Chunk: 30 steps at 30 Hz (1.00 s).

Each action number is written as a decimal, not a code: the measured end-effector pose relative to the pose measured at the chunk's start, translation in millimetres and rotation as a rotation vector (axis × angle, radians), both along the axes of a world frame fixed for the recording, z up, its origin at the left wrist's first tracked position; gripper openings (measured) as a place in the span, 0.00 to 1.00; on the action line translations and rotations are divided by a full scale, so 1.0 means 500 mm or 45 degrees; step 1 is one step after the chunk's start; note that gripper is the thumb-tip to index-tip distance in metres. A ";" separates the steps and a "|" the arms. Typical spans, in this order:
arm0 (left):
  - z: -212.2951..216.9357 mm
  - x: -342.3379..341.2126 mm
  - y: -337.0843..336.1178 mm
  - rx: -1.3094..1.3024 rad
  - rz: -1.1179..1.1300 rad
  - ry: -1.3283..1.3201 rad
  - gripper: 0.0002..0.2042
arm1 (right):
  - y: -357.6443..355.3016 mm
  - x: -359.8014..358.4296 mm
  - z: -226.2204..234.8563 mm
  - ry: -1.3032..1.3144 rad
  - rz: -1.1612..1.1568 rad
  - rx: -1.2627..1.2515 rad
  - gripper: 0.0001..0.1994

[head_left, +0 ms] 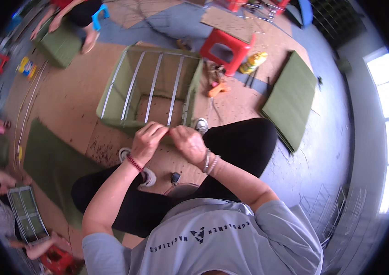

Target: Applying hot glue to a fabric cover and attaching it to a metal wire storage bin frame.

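Between my knees stands an open box of green felt-like cloth (107, 120), with several white bars (154, 80) running across its top. My left hand (147, 143) is closed in a pinch at the box's near rim. Beside it, fingertips almost meeting those of the left, my right hand (188, 143) is also pinched closed at that rim. What the fingers grip is too small and hidden to make out. A bare brown board floor shows through the bars.
Beyond the box are a red stool (225, 51) with a board (227, 24) on top, an orange-handled tool (218, 90) and a yellow bag (253, 63). Stacked green panels (290, 101) lie right, green cloth (54, 160) left. Other people work with green boxes at upper and lower left.
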<state>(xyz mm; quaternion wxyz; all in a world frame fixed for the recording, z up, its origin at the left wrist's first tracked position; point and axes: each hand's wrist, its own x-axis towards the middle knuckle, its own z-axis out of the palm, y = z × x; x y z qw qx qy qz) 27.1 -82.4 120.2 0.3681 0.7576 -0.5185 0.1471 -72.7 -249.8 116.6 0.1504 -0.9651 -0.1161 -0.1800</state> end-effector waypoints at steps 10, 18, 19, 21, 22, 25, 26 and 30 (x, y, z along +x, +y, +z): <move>0.014 -0.007 0.000 0.062 0.008 0.035 0.10 | -0.018 0.017 0.048 0.108 0.153 -0.415 0.06; 0.031 -0.030 0.005 0.097 0.023 -0.017 0.11 | -0.059 -0.047 0.100 -0.114 0.196 0.058 0.19; 0.036 -0.024 0.008 0.105 -0.004 0.011 0.11 | -0.047 -0.044 0.086 -0.097 0.165 0.056 0.18; 0.042 -0.011 0.015 0.085 -0.047 0.044 0.11 | -0.029 -0.032 0.058 -0.017 0.103 0.048 0.17; 0.045 -0.004 0.021 0.055 -0.060 0.047 0.11 | -0.026 -0.024 0.046 -0.102 0.092 0.060 0.15; 0.049 0.016 0.033 0.047 -0.072 0.044 0.09 | -0.038 -0.003 0.027 -0.030 0.158 0.081 0.14; 0.049 0.022 0.035 0.078 -0.098 0.030 0.09 | -0.045 0.004 0.025 -0.021 0.170 0.044 0.10; 0.044 0.040 0.029 0.187 -0.147 -0.092 0.09 | -0.064 0.024 0.018 -0.020 0.255 0.009 0.09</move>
